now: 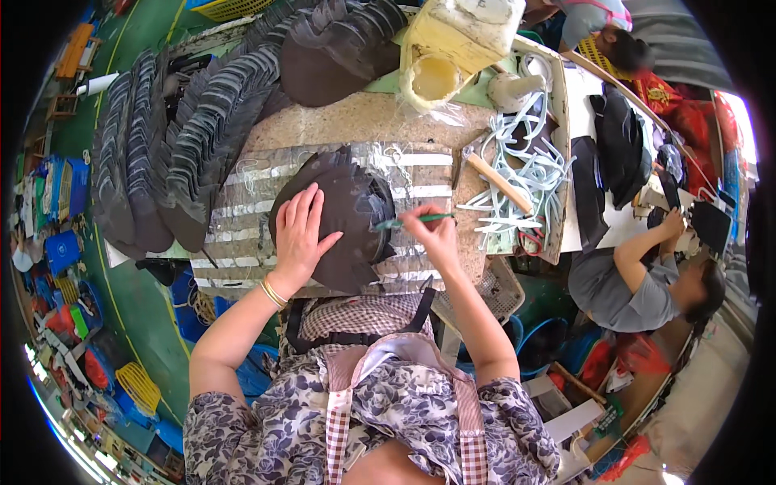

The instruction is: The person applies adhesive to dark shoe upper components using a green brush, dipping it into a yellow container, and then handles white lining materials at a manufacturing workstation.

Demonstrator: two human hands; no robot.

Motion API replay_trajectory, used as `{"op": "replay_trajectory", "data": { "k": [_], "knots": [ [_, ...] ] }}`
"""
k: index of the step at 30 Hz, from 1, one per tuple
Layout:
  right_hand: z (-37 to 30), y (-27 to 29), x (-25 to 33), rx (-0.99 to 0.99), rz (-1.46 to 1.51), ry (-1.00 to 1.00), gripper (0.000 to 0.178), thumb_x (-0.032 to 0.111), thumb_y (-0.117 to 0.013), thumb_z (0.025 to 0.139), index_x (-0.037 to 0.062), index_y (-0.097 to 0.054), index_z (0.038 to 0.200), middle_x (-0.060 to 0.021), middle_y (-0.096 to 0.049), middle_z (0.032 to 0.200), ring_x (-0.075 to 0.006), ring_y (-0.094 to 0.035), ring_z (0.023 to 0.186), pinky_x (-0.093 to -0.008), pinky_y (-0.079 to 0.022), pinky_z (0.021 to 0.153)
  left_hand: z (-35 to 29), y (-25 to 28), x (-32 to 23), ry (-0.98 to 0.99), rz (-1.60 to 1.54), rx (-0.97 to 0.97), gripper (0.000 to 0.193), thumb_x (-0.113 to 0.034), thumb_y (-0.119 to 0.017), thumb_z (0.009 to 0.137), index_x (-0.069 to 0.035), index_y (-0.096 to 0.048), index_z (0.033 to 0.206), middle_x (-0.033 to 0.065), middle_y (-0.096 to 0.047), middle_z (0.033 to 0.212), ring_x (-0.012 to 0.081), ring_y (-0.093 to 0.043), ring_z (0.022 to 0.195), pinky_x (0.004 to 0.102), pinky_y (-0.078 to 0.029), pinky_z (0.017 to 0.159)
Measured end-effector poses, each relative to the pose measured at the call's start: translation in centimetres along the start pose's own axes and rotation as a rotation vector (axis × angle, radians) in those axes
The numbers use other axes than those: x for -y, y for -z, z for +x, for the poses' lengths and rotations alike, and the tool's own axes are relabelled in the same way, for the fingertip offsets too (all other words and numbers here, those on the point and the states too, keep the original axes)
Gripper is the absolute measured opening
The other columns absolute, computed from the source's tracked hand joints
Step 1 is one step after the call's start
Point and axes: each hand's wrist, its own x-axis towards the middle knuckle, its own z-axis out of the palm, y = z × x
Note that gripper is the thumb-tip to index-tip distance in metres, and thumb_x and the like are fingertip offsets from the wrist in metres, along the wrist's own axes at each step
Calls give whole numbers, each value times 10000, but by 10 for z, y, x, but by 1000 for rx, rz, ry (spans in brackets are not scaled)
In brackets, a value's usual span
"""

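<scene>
The left hand (301, 234) lay flat, fingers spread, pressing down a stack of dark brown cut pieces (343, 214) near the bench's (364, 121) front edge. It gripped nothing; a gold bangle (273, 293) sat on that wrist. The right hand (432, 234) was pinched closed on a green pen (416, 219), whose tip touched the stack's right side. The stack rested on a silver-taped board (242, 234). To the right, near the bench's right edge, a wooden-handled hammer (495, 179) lay on a tangle of pale strips (529, 174). Farther back, rows of grey and dark pieces (174, 137) fanned across the left and rear of the bench, and a yellowish glue container (461, 36) stood at the back edge. At another table (582, 97) to the right, a person in grey (638, 279) was working.
</scene>
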Motion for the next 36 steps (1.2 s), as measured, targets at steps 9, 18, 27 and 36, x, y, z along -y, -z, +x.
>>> {"op": "replay_trajectory", "data": {
  "k": [9,18,27,36],
  "knots": [
    [-63,-33,-73,-257,273,138,107,96,-630,817,14,-571,853,-83,-637,896,-124,-569,828,-270,-448,764,0,3,2,-43,75,76,700,-286,-686,731,-136,-384,1345,133,-337,1346,347,-355,1170,444,-319,973],
    [-48,-30,-34,-28,-206,628,175,61,-669,673,46,-562,810,-92,-645,865,-210,-629,782,-293,-498,726,7,-1,8,-60,93,41,671,-337,-674,749,-140,-396,1327,138,-372,1271,334,-376,1124,464,-339,923],
    [-49,-23,-23,-10,-298,678,201,48,-669,701,26,-543,855,-86,-642,932,-185,-608,869,-308,-476,772,4,-1,10,-51,100,43,655,-335,-656,772,-144,-391,1340,122,-354,1306,329,-359,1145,458,-354,908],
    [-37,-60,-8,-331,-209,664,242,52,-722,701,33,-609,914,-98,-656,891,-213,-640,808,-296,-497,730,11,7,15,-52,-8,125,631,-275,-677,756,-142,-426,1320,127,-370,1287,327,-371,1132,453,-363,901]
  ]
}}
